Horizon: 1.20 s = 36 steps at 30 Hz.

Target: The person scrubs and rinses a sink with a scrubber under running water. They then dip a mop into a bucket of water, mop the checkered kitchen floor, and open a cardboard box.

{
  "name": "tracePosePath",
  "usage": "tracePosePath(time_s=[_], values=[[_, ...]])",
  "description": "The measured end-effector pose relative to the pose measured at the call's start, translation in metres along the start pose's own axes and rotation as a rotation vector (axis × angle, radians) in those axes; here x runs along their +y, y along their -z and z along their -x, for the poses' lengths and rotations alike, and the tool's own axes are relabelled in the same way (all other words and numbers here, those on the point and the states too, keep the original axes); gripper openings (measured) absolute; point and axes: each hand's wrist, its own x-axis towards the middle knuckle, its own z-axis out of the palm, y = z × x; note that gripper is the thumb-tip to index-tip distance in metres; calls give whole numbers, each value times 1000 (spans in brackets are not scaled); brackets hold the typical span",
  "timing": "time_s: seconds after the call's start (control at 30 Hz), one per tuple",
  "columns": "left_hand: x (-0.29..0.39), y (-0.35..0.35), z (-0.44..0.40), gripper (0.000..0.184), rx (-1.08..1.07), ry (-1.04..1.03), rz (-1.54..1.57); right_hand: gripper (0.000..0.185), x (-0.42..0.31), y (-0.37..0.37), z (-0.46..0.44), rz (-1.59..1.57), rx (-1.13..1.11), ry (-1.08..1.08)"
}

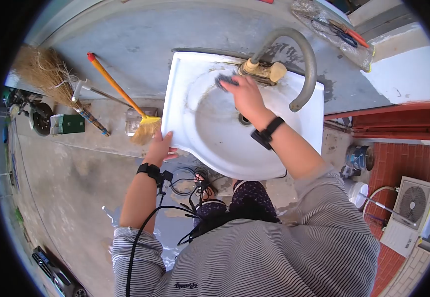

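Note:
A white washbasin [264,161] with brownish stains near its back edge stands in front of me. My right hand [249,99] is closed around a dark grey scouring pad [226,81], held against the back left of the bowl, just left of the worn tap [248,66]. The grey curved spout [310,64] arches over the right side. At the basin's front left corner, my left hand [159,148] grips the edge, its fingers partly hidden by the rim. The drain hole [244,119] shows beside my right wrist.
A yellow-handled broom [118,86] and a straw broom [51,74] lean on the wall at left. Pliers and other tools [343,34] lie on the ledge at upper right. Buckets [359,157] and an air conditioner unit [409,213] stand right. Black cables [140,237] hang by my left arm.

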Motion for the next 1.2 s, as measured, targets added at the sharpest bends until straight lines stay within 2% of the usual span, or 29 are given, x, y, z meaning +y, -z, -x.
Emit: tracePosePath(time_s=[0.07,0.1,0.17,0.2,0.27,0.3,0.37,0.4,0.47,0.5,0.53,0.6,0.67,0.7,0.73,0.8,0.87,0.93,1.07,1.17,1.2], values=[[0,1,-2,44,16,-1,-10,33,-6,-14,-40,173,62,-20],[-5,2,-7,44,15,-22,2,33,-5,-23,-55,164,70,-22],[-9,3,-11,44,24,-51,28,34,-1,-40,-85,490,-230,-348],[-7,1,-8,44,33,-50,24,36,8,-54,-94,578,-410,-428],[1,-2,0,46,42,-29,46,38,9,-68,-107,663,-542,-555],[-2,0,-3,50,34,-39,42,38,9,-73,-111,658,-545,-554],[-7,-1,-9,51,40,-38,45,25,8,-84,-124,684,-429,-738],[-8,0,-11,53,40,-43,55,25,13,-89,-128,685,-428,-730],[-13,2,-13,54,23,-69,87,20,28,-94,-124,472,-490,-623],[-11,3,-13,54,20,-74,62,18,20,-85,-118,508,-461,-496],[-10,3,-14,54,16,-79,37,17,9,-77,-117,502,-448,-483],[-10,4,-10,53,-14,-82,41,16,-2,-81,-114,377,-360,-343],[-4,3,-11,53,-32,-85,28,15,-18,-90,-114,355,-138,-15],[-5,2,-10,53,-30,-57,47,17,-22,-91,-112,393,-193,4],[-5,3,-10,52,-23,-31,68,17,-22,-87,-112,383,-190,-4],[-7,5,-11,52,-20,-43,68,19,-8,-75,-111,564,-238,-128],[-8,3,-12,52,-28,-50,74,25,7,-57,-110,733,-411,-221],[-5,2,-9,43,-29,-31,62,27,18,-53,-110,880,-581,-403],[-2,4,-4,43,-29,-32,33,17,12,-84,-121,713,-630,-532],[-5,4,-10,44,-45,-36,32,16,-8,-99,-115,542,-568,-344],[-4,4,-10,44,-44,-24,36,28,-23,-108,-111,491,-587,-424]])
